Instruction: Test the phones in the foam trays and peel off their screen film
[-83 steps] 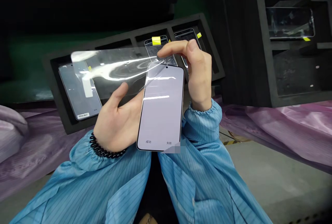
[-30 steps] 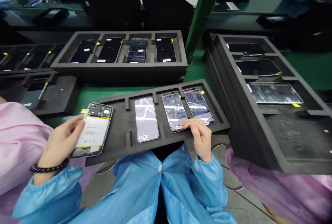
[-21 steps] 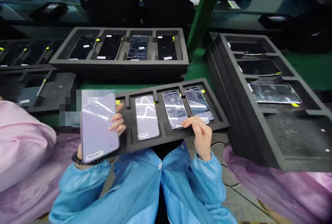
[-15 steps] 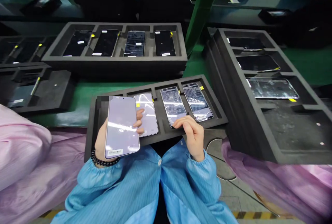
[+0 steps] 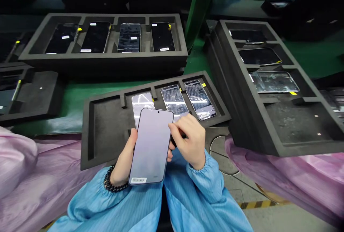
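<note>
A smartphone (image 5: pixel 152 146) with a pale lit screen and a small barcode label at its lower edge lies in my left hand (image 5: pixel 125 156), thumb along one side and fingertips showing past the other. My right hand (image 5: pixel 189 138) is closed in a pinch at the phone's upper right edge; what sits between thumb and finger is hidden. Behind them the dark foam tray (image 5: pixel 106 124) lies tilted. In it are a pale-screened phone (image 5: pixel 142 103), partly covered by the held one, a phone with text on screen (image 5: pixel 174 99), and another such phone (image 5: pixel 200 99) at the right.
Farther back stands a deep foam tray (image 5: pixel 107 57) with several dark phones. On the right, stacked trays (image 5: pixel 231 92) hold phones with yellow tabs. Another tray (image 5: pixel 51 92) sits at left. A green post (image 5: pixel 199 8) rises behind. Pink-sleeved people (image 5: pixel 51 167) are close on both sides.
The phone in my left hand has moved right and toward me. My right hand has left the tray's phones and come to its upper right edge. The view has shifted slightly.
</note>
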`<action>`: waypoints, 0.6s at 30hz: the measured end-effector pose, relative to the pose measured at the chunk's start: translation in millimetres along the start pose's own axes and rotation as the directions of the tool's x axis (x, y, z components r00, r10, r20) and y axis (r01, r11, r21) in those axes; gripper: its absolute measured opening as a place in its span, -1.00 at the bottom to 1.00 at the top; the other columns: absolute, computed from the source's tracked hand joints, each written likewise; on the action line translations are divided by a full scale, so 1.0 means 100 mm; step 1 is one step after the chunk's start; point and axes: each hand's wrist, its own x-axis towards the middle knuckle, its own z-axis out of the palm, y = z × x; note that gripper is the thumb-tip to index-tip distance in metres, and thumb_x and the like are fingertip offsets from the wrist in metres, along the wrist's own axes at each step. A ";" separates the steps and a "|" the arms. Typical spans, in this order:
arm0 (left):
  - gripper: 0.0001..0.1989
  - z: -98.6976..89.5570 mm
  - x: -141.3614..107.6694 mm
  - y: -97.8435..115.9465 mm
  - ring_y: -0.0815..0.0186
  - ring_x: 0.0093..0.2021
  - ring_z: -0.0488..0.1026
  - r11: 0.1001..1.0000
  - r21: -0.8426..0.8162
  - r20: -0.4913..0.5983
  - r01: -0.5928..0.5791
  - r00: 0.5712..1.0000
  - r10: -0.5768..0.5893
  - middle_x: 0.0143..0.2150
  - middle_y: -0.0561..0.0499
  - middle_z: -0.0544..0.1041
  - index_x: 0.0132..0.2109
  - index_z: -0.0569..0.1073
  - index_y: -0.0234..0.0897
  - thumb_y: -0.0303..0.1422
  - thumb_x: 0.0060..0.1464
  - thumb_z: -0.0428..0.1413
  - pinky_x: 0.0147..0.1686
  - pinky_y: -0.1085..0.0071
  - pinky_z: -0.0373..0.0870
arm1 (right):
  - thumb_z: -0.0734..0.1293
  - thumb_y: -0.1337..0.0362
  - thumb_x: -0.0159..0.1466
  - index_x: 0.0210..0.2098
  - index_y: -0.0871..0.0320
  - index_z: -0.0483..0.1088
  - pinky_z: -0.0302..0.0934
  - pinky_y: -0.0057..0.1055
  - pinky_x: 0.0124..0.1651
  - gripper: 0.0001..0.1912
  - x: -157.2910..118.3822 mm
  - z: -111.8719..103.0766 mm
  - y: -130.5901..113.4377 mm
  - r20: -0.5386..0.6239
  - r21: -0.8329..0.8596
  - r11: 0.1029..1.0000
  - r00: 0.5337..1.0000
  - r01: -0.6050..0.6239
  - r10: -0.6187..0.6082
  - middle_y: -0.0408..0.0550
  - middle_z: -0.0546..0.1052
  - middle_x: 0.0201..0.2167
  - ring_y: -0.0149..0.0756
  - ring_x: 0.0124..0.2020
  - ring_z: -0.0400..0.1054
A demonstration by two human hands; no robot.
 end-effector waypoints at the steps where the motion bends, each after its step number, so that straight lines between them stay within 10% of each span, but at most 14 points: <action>1: -0.24 -0.03 -0.02 -0.03 0.09 -0.04 0.62 1.000 -0.011 -0.013 0.022 1.000 -0.022 -0.01 -0.26 0.64 0.11 0.56 -0.48 0.16 0.25 -0.07 0.06 0.28 0.54 | 0.27 0.31 0.42 -0.57 0.10 0.21 0.11 -0.38 -0.35 -0.59 -0.01 -0.02 -0.03 -0.007 -0.022 0.994 0.994 0.107 -0.107 -0.21 0.32 -0.62 -0.40 -0.50 0.14; 6: -0.40 -0.13 -0.12 -0.21 0.15 0.23 0.48 0.993 -0.119 -0.106 0.002 0.994 -0.015 0.15 -0.09 0.59 0.17 0.54 -0.26 0.07 0.30 -0.06 0.25 0.35 0.37 | 0.19 0.22 0.48 -0.61 0.13 0.27 0.03 -0.38 -0.50 -0.50 -0.08 -0.06 -0.23 -0.121 0.072 0.892 0.891 0.447 -0.437 -0.18 0.36 -0.66 -0.42 -0.57 0.12; 18: -0.23 -0.01 -0.15 -0.25 0.01 0.39 0.29 0.979 -0.183 -0.014 0.088 0.996 -0.092 0.32 -0.27 0.41 0.35 0.32 -0.41 0.11 0.26 -0.06 0.44 0.11 0.13 | 0.19 0.20 0.48 -0.67 0.13 0.21 -0.08 -0.38 -0.57 -0.44 -0.15 -0.07 -0.38 -0.295 0.122 0.880 0.863 0.459 -0.410 -0.24 0.23 -0.71 -0.46 -0.63 0.00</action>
